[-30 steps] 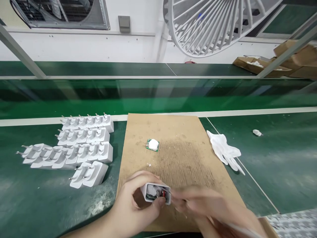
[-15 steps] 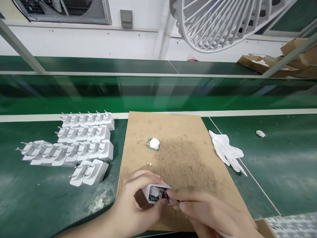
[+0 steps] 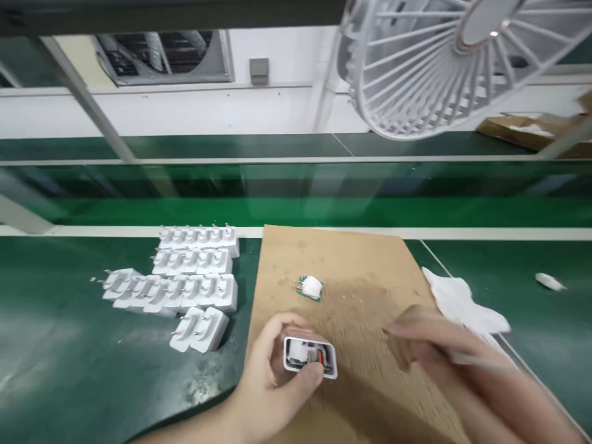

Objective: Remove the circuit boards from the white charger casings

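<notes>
My left hand (image 3: 277, 382) is closed around a white plastic charger housing (image 3: 333, 364), its open end facing me. Inside sits a circuit board (image 3: 314, 356) with a white blob and a red-orange part, and my thumb presses at the opening's edge. Smeared by motion, my right hand (image 3: 444, 351) is over the right side of the cardboard, apart from the housing. A thin, pale, stick-like tool (image 3: 481, 360) shows in its grip; its kind is unclear. Beyond my left hand, a small green circuit board (image 3: 311, 288) topped with white material lies on the cardboard sheet (image 3: 333, 253).
Rows of white plug chargers (image 3: 198, 293) stand on the green table at left. A white glove (image 3: 462, 305) lies across the cardboard's right edge, and a small white piece (image 3: 549, 282) farther right. A white fan (image 3: 435, 68) hangs overhead. An open carton (image 3: 518, 131) rests on the shelf.
My right hand has pulled away from the housing to the right with the thin tool. My left hand still holds the housing, its opening now more exposed. The camera view has shifted.
</notes>
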